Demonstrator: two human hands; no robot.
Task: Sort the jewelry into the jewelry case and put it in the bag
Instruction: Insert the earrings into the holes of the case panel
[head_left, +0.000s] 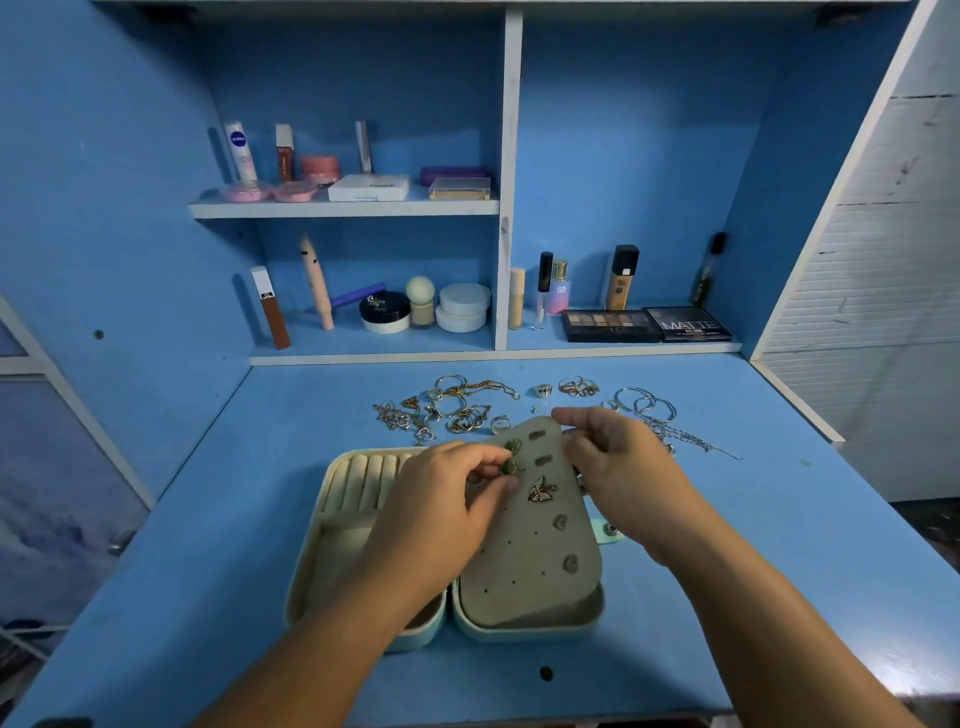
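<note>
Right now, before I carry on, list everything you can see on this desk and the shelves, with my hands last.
jewelry case: one, mint outside, cream inside, open at desk centre
earring panel: one, grey-beige, tilted up over the case's right half
green earring: one, at the panel's upper left
butterfly earring: one, gold-toned, on the panel's middle
loose jewelry: many pieces, gold and silver, desk behind the case
eyeshadow palettes: two, black, lower right shelf
cosmetics: many, mixed colours, on the shelves
desk: one, blue
left hand: pinches the green earring
right hand: grips the panel's top edge
</note>
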